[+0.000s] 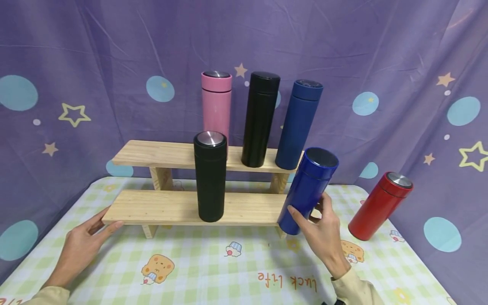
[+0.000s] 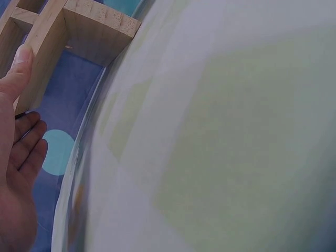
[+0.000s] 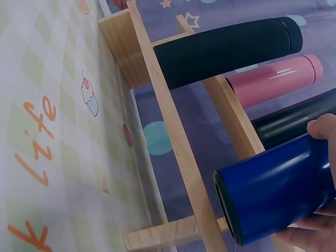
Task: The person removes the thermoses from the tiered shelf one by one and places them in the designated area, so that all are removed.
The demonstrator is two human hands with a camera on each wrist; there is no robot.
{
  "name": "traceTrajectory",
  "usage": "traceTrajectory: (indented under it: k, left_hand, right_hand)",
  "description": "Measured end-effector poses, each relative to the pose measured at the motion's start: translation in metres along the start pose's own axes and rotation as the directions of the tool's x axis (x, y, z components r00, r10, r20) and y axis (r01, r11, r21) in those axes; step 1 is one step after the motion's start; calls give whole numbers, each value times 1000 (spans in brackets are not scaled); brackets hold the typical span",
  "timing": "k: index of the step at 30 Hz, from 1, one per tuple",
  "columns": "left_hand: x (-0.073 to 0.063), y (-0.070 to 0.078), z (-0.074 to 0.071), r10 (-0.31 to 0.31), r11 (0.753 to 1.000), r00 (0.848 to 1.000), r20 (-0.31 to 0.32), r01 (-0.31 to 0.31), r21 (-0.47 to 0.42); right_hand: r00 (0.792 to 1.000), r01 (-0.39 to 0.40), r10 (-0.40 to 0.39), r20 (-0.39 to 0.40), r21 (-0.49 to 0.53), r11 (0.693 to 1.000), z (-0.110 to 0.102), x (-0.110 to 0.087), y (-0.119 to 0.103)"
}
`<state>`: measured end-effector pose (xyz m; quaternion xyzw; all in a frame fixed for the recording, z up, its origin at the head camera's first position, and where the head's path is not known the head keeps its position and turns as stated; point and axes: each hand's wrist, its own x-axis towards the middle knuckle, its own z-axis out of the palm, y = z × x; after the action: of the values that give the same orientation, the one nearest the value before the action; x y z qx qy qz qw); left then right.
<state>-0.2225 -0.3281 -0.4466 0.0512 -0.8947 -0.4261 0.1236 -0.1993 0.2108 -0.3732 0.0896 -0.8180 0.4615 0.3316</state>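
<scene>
My right hand (image 1: 322,228) grips a glossy blue thermos (image 1: 306,190) round its lower body, thumb in front. The thermos leans to the right, its base overlapping the right end of the lower shelf in the head view; the right wrist view shows that base (image 3: 228,207) beside the shelf edge. My left hand (image 1: 84,241) holds the left end of the wooden two-step rack (image 1: 152,207), thumb on top and fingers at the side. A matte black thermos (image 1: 211,182) with a silver lid top stands on the lower step, near its middle.
On the upper step stand a pink thermos (image 1: 216,106), a glossy black thermos (image 1: 261,120) and a dark blue thermos (image 1: 299,125). A red thermos (image 1: 380,206) is on the checked tablecloth (image 1: 198,271) to the right. A purple curtain (image 1: 114,42) hangs behind.
</scene>
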Motion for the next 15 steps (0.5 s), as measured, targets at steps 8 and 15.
traceTrajectory:
  k: [8,15]
  left_hand:
    - [0,0,-1,1,1000,1000,6,-1,-7]
    - [0,-2,-1,6,1000,1000,2,-6,-4]
  right_hand:
    - [999,33,-33,4,31,999,11,3,0]
    - [999,40,-41,20,41,998,22,3,-4]
